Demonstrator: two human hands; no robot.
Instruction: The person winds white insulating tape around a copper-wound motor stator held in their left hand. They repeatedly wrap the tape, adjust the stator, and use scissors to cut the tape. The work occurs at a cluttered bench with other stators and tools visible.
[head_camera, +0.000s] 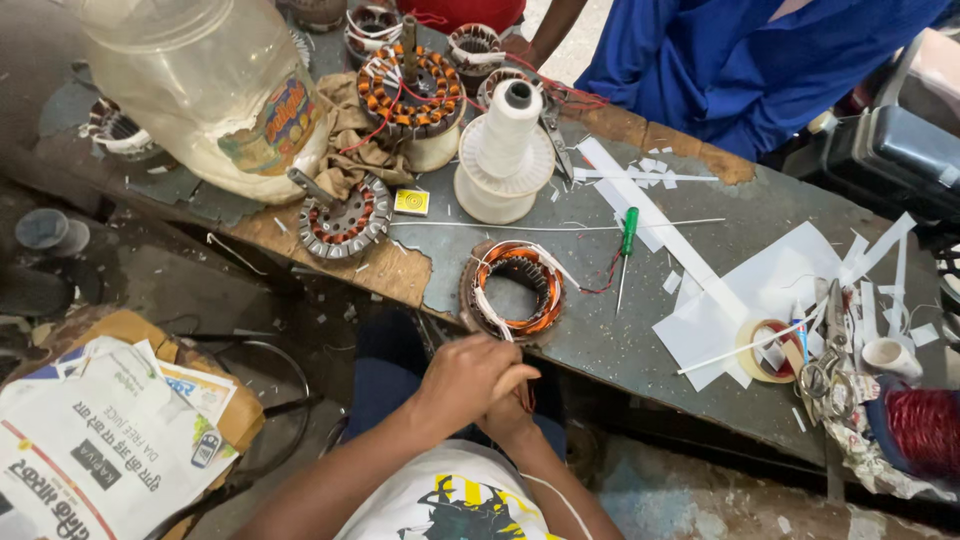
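Left hand (468, 378) clasped over right hand (510, 415) (grip unclear); yellow square packet (411, 202) beside white thread spool (505, 150).

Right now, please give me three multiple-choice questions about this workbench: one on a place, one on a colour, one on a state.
1. Where does the copper-wound stator ring lie?
A. at the bench's near edge, above the hands
B. on the newspaper
C. inside the plastic jar

2. What colour is the screwdriver handle?
A. red
B. green
C. yellow

3. How are the left hand and right hand?
A. far apart
B. resting on the tape roll
C. together, below the bench edge

Key: A, the ring sits by the edge; B, the handle is green; C, the hands meet.
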